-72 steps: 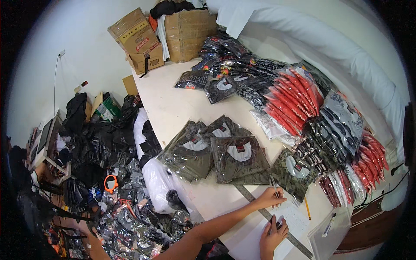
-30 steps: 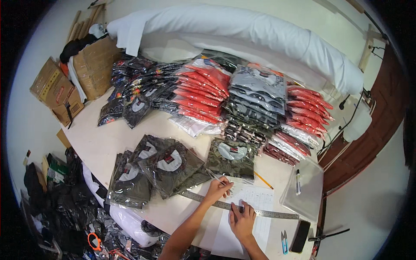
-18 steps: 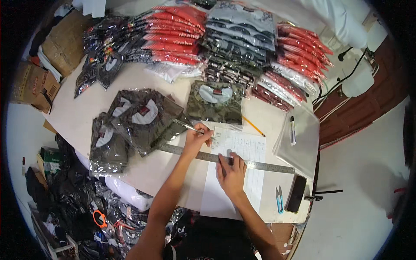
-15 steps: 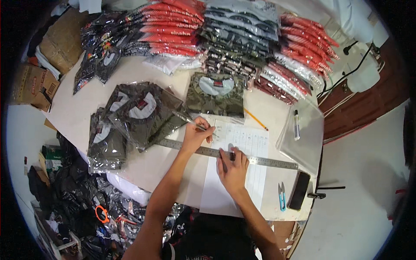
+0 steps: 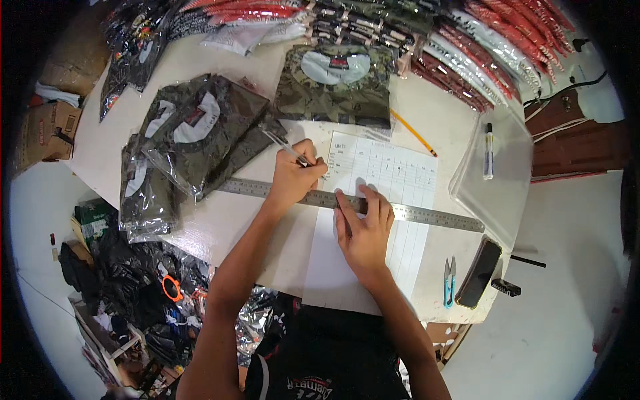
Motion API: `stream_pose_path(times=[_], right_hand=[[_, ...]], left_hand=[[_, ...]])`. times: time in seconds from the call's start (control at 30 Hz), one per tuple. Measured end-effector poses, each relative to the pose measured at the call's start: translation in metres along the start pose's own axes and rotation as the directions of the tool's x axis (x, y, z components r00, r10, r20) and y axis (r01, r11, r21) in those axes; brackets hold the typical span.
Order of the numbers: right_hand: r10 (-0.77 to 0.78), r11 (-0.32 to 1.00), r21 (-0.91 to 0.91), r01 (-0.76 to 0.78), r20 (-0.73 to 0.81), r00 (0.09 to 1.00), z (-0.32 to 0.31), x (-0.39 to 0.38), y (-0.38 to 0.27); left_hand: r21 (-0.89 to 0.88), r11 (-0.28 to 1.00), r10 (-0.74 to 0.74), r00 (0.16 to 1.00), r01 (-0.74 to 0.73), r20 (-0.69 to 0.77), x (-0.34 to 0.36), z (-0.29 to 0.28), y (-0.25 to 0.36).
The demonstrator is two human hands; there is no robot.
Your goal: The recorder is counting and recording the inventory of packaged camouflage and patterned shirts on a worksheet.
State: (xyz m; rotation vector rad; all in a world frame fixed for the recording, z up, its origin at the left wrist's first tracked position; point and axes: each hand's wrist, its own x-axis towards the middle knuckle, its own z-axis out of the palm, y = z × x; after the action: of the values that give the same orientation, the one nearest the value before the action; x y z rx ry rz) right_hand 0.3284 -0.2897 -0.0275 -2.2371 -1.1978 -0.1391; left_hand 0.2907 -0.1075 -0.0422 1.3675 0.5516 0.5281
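My left hand (image 5: 297, 175) is closed around a pen (image 5: 287, 148), its fingers at the left edge of a white sheet (image 5: 380, 167) with a hand-drawn table of columns and written entries. Across the sheet lies a long steel ruler (image 5: 437, 217), slanting slightly down to the right. Fingers of my right hand (image 5: 367, 233) are spread and press on the ruler near its middle. Left of the sheet, bagged camouflage shirts (image 5: 230, 127) lie piled. Just beyond the sheet is another bagged camouflage shirt (image 5: 333, 90), with a yellow pencil (image 5: 413, 133) beside it.
Blue-handled thread snips (image 5: 449, 283) and a black phone (image 5: 479, 273) lie at the near right. A marker (image 5: 489, 152) rests on a clear plastic sleeve (image 5: 467, 193). Stacked bagged garments (image 5: 460, 67) line the back; black plastic bags (image 5: 133, 280) fill the floor at left.
The view has shifted, so the table's things appear higher and the back stacks are partly cut off. My left hand still holds the pen by the sheet; my right remains on the ruler.
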Motion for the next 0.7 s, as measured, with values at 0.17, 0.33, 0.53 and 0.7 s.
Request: stream_pose_path(times=[0.17,0.33,0.53,0.7], right_hand=[[0.027,0.999,-0.018,-0.026,0.052,0.998,0.003,0.001,0.002],[0.021,0.998,-0.055,-0.016,0.082,0.996,0.001,0.003,0.003],[0.040,0.997,-0.063,-0.033,0.114,0.993,0.001,0.003,0.000],[0.038,0.997,-0.073,-0.028,0.141,0.989,0.001,0.002,0.001]], left_hand=[[0.093,0.993,0.075,0.997,-0.073,-0.019,0.002,0.000,-0.002],[0.127,0.992,0.027,0.998,-0.019,-0.063,0.001,0.007,0.008],[0.144,0.986,0.090,0.995,-0.083,-0.046,0.000,0.004,0.002],[0.137,0.989,0.069,0.996,-0.061,-0.056,0.001,0.006,0.006]])
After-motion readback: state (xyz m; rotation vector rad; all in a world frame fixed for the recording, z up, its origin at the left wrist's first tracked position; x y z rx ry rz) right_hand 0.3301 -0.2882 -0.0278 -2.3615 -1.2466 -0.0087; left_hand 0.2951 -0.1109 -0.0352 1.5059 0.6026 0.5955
